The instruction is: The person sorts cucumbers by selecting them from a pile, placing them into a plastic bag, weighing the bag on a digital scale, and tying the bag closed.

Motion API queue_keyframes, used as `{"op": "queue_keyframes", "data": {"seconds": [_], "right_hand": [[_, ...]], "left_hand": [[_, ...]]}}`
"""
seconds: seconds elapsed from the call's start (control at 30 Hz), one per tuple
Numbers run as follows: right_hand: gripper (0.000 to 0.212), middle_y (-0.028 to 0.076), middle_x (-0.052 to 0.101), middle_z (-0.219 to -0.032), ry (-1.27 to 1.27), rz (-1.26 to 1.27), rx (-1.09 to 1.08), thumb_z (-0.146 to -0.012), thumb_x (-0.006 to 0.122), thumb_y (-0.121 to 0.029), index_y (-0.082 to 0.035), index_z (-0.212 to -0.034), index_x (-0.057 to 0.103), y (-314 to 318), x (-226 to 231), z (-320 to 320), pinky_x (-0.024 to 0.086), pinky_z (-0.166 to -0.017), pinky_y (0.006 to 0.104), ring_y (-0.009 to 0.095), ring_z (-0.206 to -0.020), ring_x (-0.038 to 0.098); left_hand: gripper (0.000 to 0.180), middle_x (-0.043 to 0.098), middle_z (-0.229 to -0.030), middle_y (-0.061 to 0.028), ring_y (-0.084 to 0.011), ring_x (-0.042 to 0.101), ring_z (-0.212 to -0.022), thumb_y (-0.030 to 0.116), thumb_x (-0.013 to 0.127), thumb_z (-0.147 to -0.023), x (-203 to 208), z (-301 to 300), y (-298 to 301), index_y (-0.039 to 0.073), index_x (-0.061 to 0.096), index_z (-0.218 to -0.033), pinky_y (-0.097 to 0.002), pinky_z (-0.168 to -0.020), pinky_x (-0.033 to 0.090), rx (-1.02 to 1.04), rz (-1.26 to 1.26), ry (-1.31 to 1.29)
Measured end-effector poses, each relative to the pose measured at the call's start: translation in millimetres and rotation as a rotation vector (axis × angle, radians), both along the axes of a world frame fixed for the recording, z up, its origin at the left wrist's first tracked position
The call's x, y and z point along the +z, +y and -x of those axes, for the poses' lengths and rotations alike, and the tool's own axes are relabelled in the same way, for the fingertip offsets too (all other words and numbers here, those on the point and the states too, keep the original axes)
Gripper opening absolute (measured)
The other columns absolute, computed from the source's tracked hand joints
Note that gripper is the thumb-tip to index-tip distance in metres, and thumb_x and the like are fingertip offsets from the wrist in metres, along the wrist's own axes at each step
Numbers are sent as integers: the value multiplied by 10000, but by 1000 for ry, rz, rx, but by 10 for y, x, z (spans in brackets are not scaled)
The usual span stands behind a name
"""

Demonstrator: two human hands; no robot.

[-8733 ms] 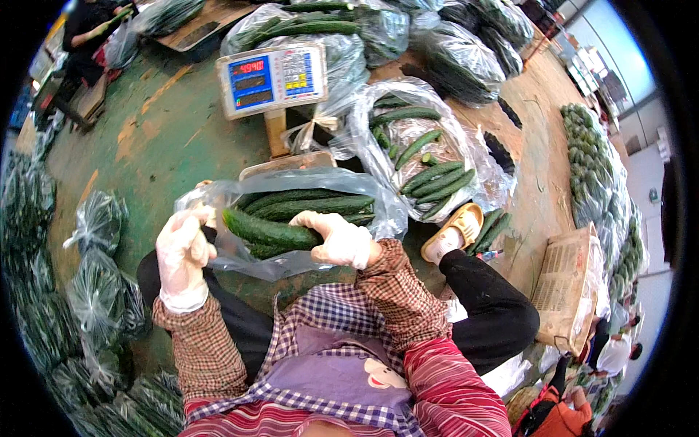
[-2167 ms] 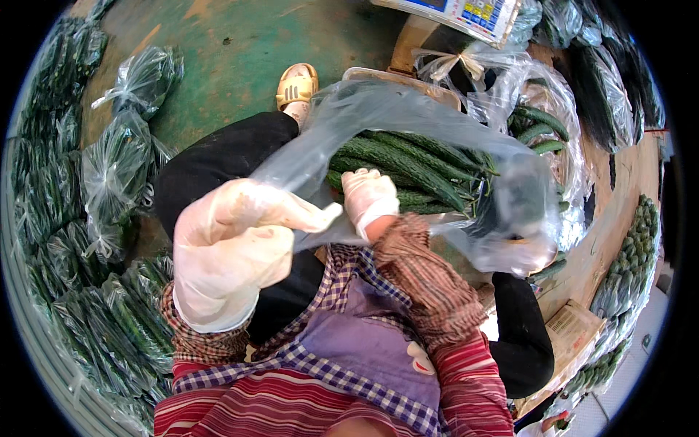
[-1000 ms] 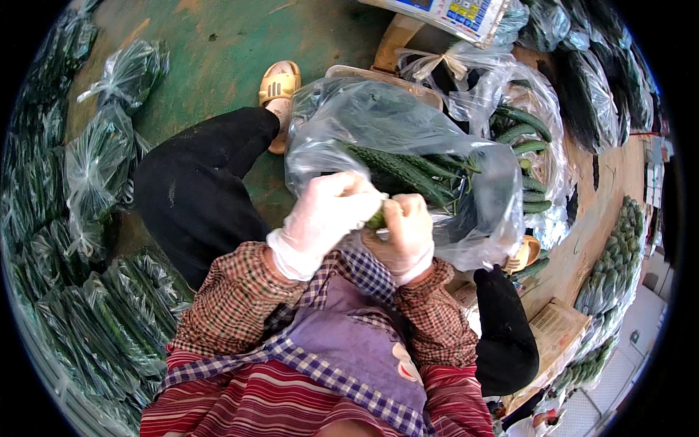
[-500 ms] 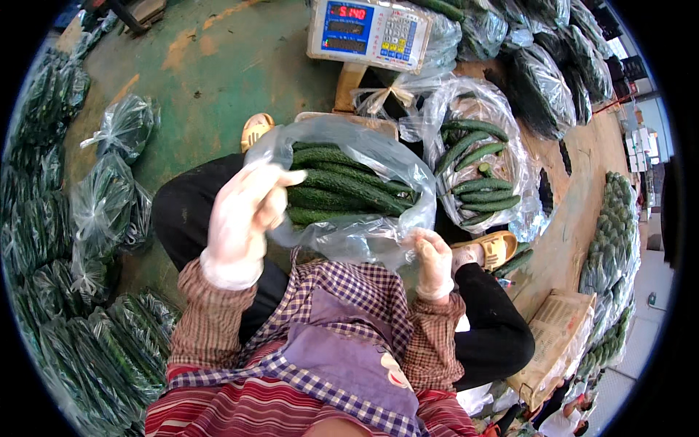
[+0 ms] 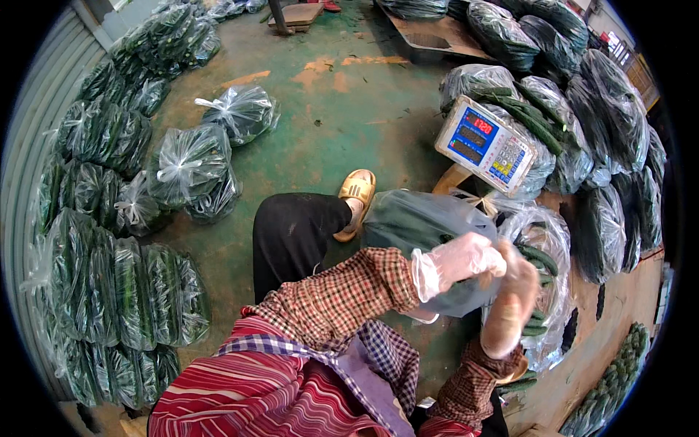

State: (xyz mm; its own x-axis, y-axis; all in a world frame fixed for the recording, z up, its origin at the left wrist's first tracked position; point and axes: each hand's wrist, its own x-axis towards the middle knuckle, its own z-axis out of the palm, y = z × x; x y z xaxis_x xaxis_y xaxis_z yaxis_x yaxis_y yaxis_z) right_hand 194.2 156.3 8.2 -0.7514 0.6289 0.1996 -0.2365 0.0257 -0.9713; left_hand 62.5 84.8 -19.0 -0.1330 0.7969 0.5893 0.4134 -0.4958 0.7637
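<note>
Both gloved hands, left hand [image 5: 460,261] and right hand [image 5: 512,300], clenched on cucumber bag [image 5: 419,226].

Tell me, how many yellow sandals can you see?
1. The yellow sandal is on the foot stretched out over the green floor, just left of the clear bag of cucumbers both gloved hands grip. A second sandal may be hidden behind the right hand.

green floor [image 5: 320,124]; dark green cucumbers in clear bag [image 5: 415,226]; blue-faced scale [image 5: 486,144]; red-brown checked sleeve [image 5: 342,295]; yellow sandal [image 5: 355,191]; translucent gloved left hand [image 5: 459,258].
</note>
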Motion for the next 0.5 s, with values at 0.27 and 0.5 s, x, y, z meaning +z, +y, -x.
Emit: {"op": "queue_keyframes", "data": {"seconds": [0.27, 0.5], "right_hand": [[402, 50, 544, -896, 110, 546, 246, -859, 524, -394, -37, -1037, 473, 498, -681, 320, 417, -678, 235, 143, -790, 525], [214, -1, 518, -632, -925, -456, 490, -772, 632, -275, -73, -739, 571, 975, -1330, -196, 415, -544, 258, 99, -536, 515]], "left_hand": [[153, 552, -671, -82, -176, 539, -623, 168, 518, -787, -210, -155, 242, 66, 578, -689, -283, -587, 437, 137, 208, 65], [58, 603, -620, -83, -127, 544, -497, 30, 579, -696, -1400, 700, -193, -6, 615, -724, -267, -462, 445, 270, 587, -1139]]}}
